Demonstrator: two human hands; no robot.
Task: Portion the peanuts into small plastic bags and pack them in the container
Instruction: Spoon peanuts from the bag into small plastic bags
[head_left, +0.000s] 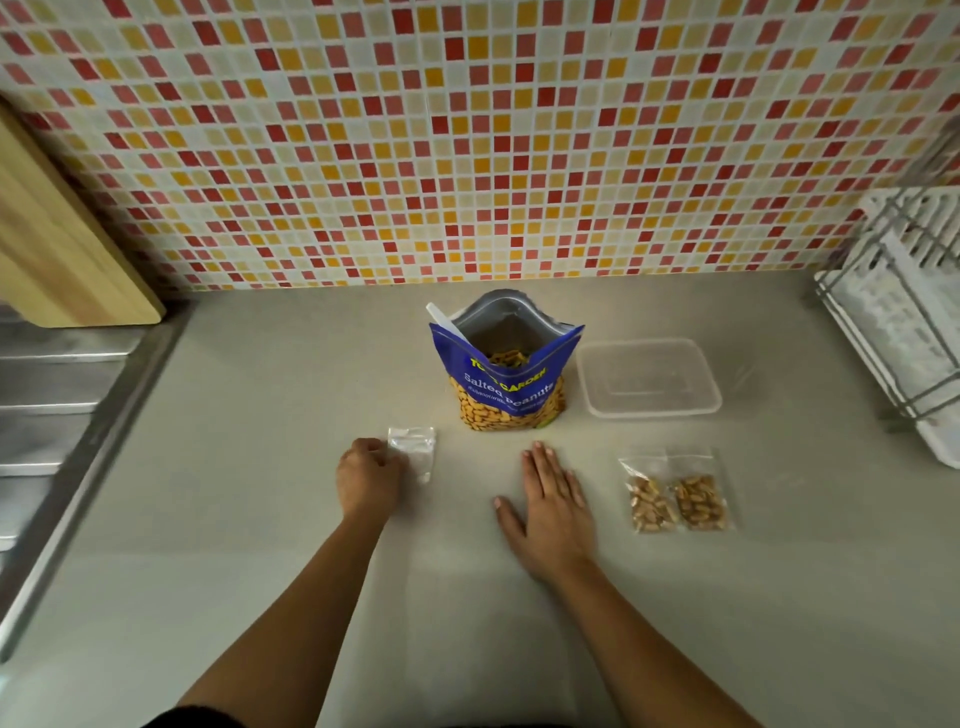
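An open blue bag of salted peanuts (506, 384) stands upright at the middle of the counter, with a white spoon handle (442, 318) sticking out of its mouth. To its right sits a clear plastic container (647, 378) with nothing in it. Two small clear bags filled with peanuts (675, 499) lie side by side at the right front. My left hand (366, 478) rests with curled fingers on the edge of a stack of small clear plastic bags (414, 449). My right hand (551, 501) lies flat on the counter, fingers spread, holding nothing.
A steel sink drainboard (57, 410) runs along the left, with a wooden cutting board (57, 244) leaning at the back left. A white dish rack (904, 317) stands at the right edge. A tiled mosaic wall (467, 140) closes the back.
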